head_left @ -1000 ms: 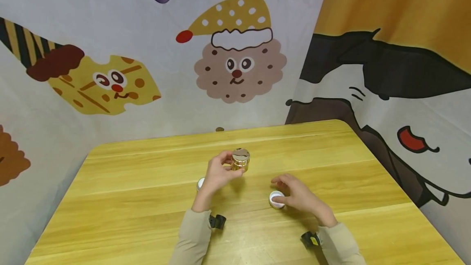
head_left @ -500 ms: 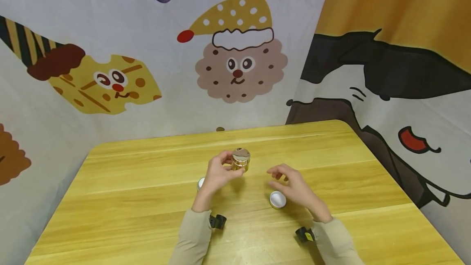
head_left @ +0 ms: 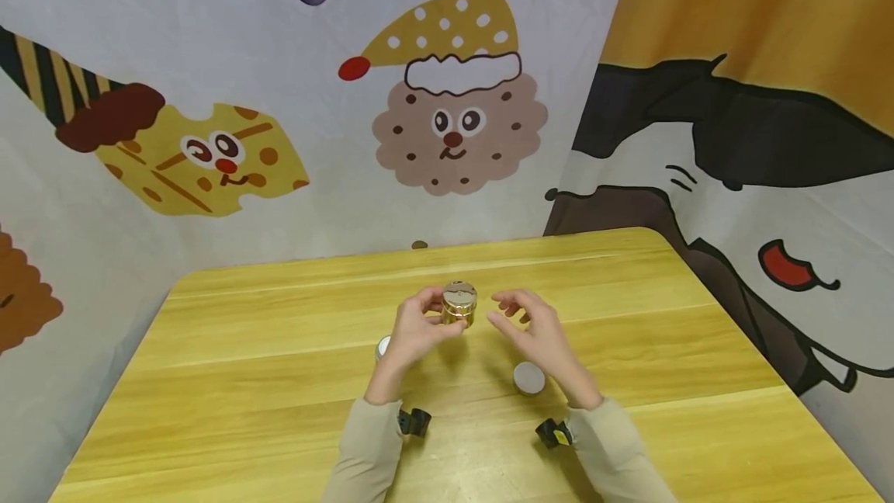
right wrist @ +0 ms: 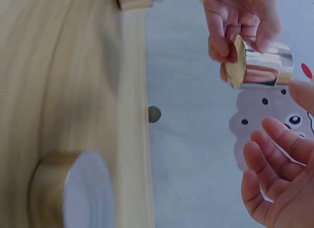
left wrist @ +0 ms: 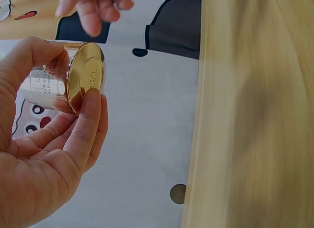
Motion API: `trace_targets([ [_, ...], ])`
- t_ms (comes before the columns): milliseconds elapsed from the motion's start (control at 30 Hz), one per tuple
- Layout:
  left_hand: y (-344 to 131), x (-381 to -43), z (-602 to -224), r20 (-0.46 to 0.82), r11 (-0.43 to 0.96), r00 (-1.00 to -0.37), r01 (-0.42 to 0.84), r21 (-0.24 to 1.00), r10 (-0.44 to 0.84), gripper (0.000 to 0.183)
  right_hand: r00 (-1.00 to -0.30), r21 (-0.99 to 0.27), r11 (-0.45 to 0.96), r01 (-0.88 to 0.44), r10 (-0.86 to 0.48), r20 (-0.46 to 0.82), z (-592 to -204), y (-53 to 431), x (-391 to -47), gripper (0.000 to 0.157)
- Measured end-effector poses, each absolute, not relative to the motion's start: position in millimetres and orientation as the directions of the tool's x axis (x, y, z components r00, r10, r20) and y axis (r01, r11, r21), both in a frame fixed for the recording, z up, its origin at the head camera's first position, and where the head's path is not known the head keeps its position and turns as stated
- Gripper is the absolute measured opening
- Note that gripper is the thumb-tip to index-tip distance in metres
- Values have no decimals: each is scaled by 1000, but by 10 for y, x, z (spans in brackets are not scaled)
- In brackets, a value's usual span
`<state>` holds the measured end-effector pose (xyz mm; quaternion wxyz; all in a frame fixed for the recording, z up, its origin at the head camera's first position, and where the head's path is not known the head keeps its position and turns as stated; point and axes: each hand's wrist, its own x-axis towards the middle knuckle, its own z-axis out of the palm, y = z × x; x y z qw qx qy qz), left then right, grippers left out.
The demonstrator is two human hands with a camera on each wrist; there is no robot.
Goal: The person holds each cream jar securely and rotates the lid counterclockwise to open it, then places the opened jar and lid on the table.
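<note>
My left hand grips a shiny gold cream jar above the table, with its mirror-like lid on top. In the left wrist view, printed lettering shows on the side of the jar, and a finger lies against its gold base. My right hand is just to the right of the jar, fingers loosely bent, holding nothing. In the right wrist view its fingers are spread close by the lid end. Below this hand, a round gold piece with a pale top sits on the table.
Another small round piece with a white top stands on the wooden table, partly hidden behind my left wrist. Behind the table's far edge hangs a cartoon-printed cloth.
My right hand has let go of the pale-topped piece, leaving it on the table, and has risen up and left toward the jar. My left hand stays nearly still with the jar.
</note>
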<state>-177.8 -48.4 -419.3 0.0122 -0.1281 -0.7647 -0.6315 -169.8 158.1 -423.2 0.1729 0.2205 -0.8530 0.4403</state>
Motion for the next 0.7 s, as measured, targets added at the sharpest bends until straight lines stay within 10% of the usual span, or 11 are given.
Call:
trace_targets([
  [700, -471, -1772, -4178, 173, 132, -962, 203, 970, 211, 48, -809, -650, 505, -568, -198, 554, -4074, 1219, -1799, 45],
])
